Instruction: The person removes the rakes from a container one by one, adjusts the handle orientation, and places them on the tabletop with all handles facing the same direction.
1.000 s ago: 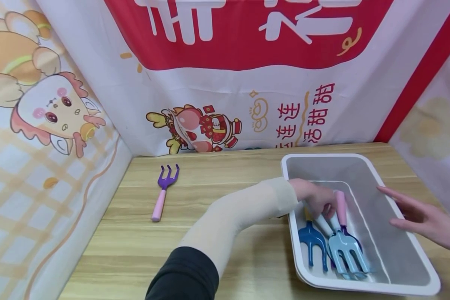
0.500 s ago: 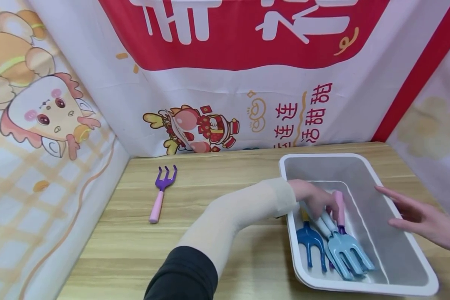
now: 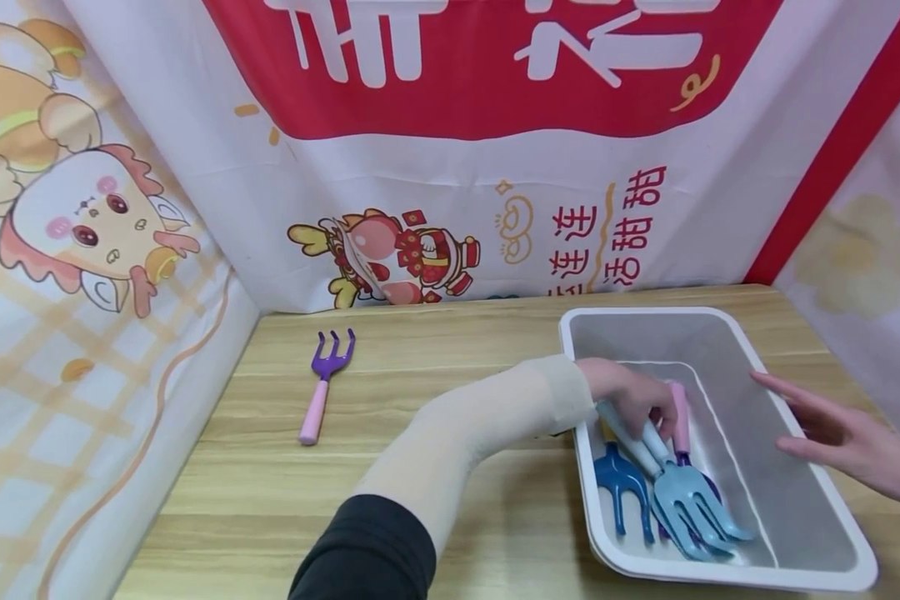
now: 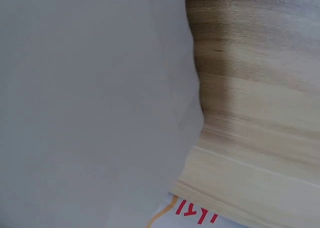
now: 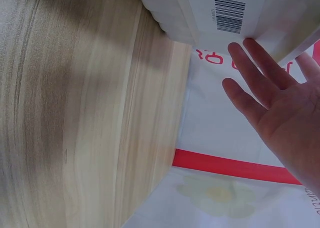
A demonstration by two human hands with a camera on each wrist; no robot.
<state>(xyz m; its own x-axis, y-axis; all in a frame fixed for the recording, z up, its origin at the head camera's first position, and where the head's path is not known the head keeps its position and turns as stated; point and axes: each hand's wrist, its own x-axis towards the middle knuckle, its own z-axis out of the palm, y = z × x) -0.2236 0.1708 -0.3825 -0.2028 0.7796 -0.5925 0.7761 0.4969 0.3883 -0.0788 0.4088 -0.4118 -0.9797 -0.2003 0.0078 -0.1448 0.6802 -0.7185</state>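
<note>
My left hand (image 3: pixel 641 404) reaches into a grey plastic bin (image 3: pixel 795 492) and pinches the handle of a light blue garden fork (image 3: pixel 688 493). That fork lies over other tools, so those are partly hidden. Beside it on the left is a dark blue garden fork (image 3: pixel 621 477), and on the right shows the pink handle (image 3: pixel 680 421) of a purple tool. My right hand (image 3: pixel 847 442) has its fingers spread against the bin's right rim; the right wrist view shows fingers (image 5: pixel 245 101) extended along the outer wall. A sleeve (image 4: pixel 90 108) fills most of the left wrist view.
A purple three-pronged hand rake (image 3: pixel 326 383) with a pink handle lies on the wooden table (image 3: pixel 435 350) at the left. Printed cloth (image 3: pixel 495 208) hangs along the table's back and sides.
The light blue fork has turned a little within the bin, its prongs shifting right as my left hand works its handle. My right hand stays at the rim.
</note>
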